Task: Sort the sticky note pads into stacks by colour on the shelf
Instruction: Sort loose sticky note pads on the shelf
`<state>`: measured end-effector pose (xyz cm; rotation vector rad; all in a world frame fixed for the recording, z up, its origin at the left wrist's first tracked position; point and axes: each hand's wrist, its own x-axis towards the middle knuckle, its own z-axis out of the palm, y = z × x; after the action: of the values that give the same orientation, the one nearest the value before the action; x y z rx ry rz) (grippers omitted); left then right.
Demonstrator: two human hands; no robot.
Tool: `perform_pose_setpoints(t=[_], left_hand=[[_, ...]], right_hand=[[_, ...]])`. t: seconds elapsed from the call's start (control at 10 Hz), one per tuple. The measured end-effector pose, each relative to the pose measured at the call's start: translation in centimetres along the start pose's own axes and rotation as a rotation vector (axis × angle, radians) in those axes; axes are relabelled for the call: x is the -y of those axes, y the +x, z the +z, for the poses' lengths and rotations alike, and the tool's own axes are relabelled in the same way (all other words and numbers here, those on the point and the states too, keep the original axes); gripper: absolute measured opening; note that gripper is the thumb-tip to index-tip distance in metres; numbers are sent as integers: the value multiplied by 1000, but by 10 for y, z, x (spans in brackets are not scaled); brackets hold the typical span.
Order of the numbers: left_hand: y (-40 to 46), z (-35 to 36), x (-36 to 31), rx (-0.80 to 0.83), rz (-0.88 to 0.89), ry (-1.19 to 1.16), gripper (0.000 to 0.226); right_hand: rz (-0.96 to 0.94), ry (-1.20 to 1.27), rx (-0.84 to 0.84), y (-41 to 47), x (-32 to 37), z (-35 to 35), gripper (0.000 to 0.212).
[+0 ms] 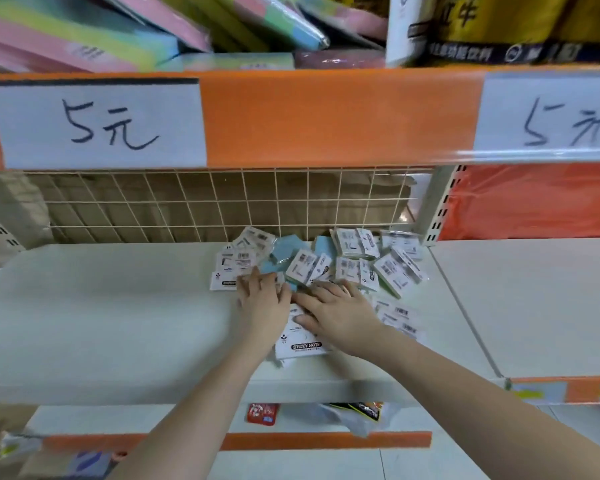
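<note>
Both hands [302,310] on cream shelf [101,306] pads [343,265]

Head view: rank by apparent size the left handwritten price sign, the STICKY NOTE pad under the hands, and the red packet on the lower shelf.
1. Left price sign, by far the largest.
2. STICKY NOTE pad, partly covered.
3. Red packet, smallest, though farther away and partly hidden.

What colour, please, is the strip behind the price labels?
Orange strip, seen in the head view.
</note>
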<state>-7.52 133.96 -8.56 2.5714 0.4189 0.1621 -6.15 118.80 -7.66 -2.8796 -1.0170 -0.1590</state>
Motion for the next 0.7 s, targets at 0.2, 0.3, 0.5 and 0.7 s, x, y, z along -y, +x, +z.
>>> perform_pose_setpoints(t=[0.2,0.3,0.5,0.7], left_hand=[[-11,19,-42,9,-22,-132,48],[-14,29,-58,-61,43,-125,59],[-7,30,-68,172,115,18,42],[-9,22,-93,82,533,226,42]], right_hand=[[64,-57,-154,-17,-44,-5,43],[177,5,79,-27,-68,-21,40],[263,236,-87,-56,-99,-26,33],[550,204,-132,-92,-103,-32,36]])
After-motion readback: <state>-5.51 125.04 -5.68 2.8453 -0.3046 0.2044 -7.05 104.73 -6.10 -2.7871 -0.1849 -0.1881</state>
